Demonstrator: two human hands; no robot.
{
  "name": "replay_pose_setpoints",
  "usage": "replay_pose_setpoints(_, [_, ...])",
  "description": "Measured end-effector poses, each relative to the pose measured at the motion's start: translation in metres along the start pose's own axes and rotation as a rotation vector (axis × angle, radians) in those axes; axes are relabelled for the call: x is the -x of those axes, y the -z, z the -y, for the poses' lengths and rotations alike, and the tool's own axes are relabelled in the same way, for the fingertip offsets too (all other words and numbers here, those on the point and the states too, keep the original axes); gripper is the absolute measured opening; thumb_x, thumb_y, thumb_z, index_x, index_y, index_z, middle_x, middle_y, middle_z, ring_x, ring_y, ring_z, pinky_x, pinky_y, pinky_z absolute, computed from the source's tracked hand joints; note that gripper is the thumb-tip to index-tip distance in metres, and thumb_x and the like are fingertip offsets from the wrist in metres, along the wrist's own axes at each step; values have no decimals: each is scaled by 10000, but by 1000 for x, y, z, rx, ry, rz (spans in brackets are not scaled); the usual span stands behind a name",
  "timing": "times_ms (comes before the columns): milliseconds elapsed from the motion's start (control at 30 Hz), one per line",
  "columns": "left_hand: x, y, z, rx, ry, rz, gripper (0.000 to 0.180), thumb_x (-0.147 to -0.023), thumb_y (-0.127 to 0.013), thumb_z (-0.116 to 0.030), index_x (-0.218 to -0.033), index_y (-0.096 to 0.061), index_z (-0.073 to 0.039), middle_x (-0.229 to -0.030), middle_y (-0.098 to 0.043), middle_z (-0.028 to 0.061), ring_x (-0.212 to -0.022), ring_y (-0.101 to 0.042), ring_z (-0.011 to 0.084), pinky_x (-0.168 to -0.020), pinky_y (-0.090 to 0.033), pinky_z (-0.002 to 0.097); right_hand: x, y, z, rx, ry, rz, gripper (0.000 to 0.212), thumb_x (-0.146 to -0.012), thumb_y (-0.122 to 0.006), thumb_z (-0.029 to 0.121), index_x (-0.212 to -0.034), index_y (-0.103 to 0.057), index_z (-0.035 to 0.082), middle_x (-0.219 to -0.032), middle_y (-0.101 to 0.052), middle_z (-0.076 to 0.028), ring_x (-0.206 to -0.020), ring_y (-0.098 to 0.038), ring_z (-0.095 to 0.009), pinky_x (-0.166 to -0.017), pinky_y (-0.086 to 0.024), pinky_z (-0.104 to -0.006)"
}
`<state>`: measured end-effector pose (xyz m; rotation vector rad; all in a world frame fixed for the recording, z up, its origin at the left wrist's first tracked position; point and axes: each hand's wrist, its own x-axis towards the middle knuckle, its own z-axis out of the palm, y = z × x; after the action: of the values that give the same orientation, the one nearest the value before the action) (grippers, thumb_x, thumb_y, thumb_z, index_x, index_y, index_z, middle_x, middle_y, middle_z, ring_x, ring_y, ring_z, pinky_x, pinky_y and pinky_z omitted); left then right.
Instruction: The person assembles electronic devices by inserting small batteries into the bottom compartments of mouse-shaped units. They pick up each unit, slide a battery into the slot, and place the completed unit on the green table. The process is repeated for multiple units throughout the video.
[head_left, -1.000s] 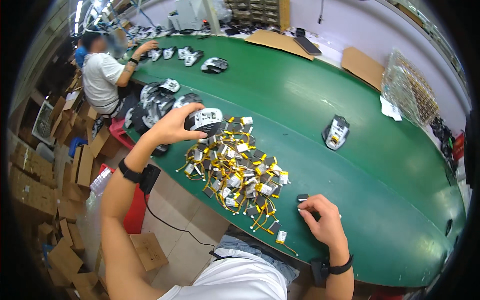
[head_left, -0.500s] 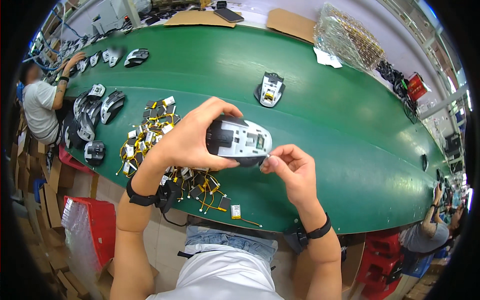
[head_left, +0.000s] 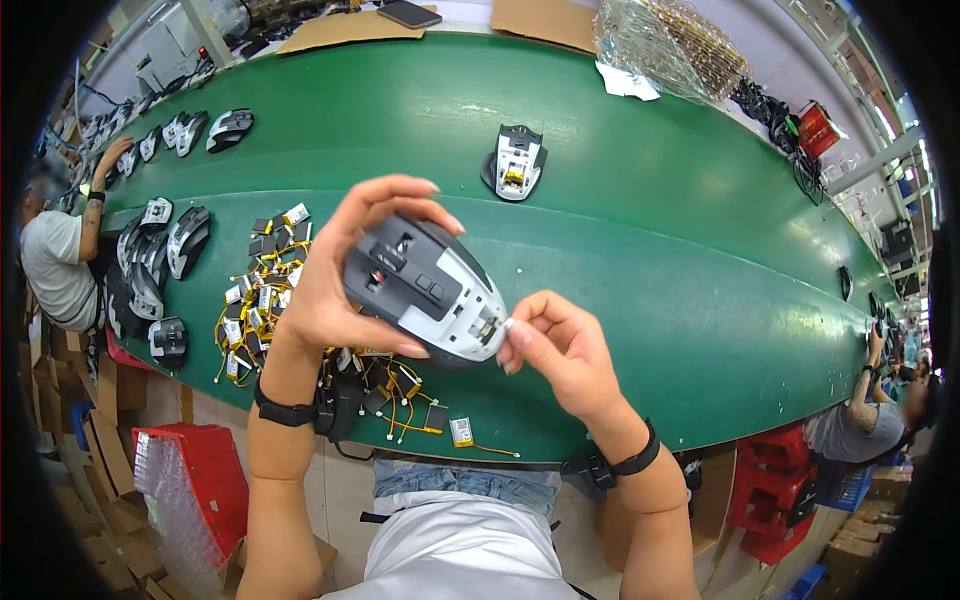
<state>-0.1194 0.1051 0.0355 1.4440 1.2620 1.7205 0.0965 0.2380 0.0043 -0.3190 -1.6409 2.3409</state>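
— Where did we have the mouse shell (head_left: 425, 290) at that point?

— Lifted off the green table (head_left: 640, 230), upside down, above the pile of small batteries (head_left: 262, 310). Our left hand (head_left: 335, 290) was clamped around it, fingers over the top, thumb beneath. A second before, that hand had only been reaching for it at the far side of the pile.

— And the right hand (head_left: 560, 350)?

— It had come up from the table edge and was pinched together at the shell's near end, on something too small to make out.

— So what did that mean?

— We judged the pickup finished and fitting work at the shell's open bay begun. Another shell (head_left: 515, 162) lay beyond ours.
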Motion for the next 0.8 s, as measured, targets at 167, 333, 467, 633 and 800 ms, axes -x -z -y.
replay_pose_setpoints(167, [-3, -34, 7, 674, 274, -125, 1117, -564, -858, -190, -1480, -240, -27, -1351, -487, 230, -1209, -548, 429, -1003, -490, 524, 7, -18, 2, -103, -124, 37, 137, -969, -595, 130, -996, -558, 0, -875, -626, -41, -649, -504, -44, -580, -417, -188])
replay_pose_setpoints(333, [-3, -38, 5, 715, 244, -179, 1093, -564, -813, -184, -1493, -245, -92, -1496, -318, 180, -1342, -401, 433, -1026, -443, 614, 9, -21, 4, -80, -19, -99, 113, -945, -610, 86, -979, -567, -13, -920, -594, -32, -758, -504, -39, -580, -411, -180])
replay_pose_setpoints(467, [7, -41, 16, 610, 141, -118, 993, -548, -783, -162, -1430, -332, -223, -1480, -327, 156, -1372, -353, 423, -1072, -382, 642, 3, -26, -7, -3, 31, -256, 103, -882, -662, 65, -889, -583, 0, -820, -582, 12, -696, -495, -25, -575, -405, -179])
replay_pose_setpoints(633, [8, -39, 27, 568, 32, 131, 889, -485, -777, -93, -1257, -388, -301, -1338, -410, 69, -1376, -322, 375, -1143, -287, 629, -6, -22, -17, 9, 33, -292, 120, -809, -682, 46, -772, -574, 8, -701, -565, 28, -593, -432, -12, -524, -354, -196])
replay_pose_setpoints(800, [7, -44, 24, 563, 42, 179, 871, -480, -768, -10, -1207, -404, -324, -1278, -424, 23, -1373, -312, 364, -1156, -271, 620, -7, -21, -23, 84, 108, -332, 126, -769, -692, 43, -748, -571, 13, -640, -552, 28, -540, -402, -15, -482, -330, -211])
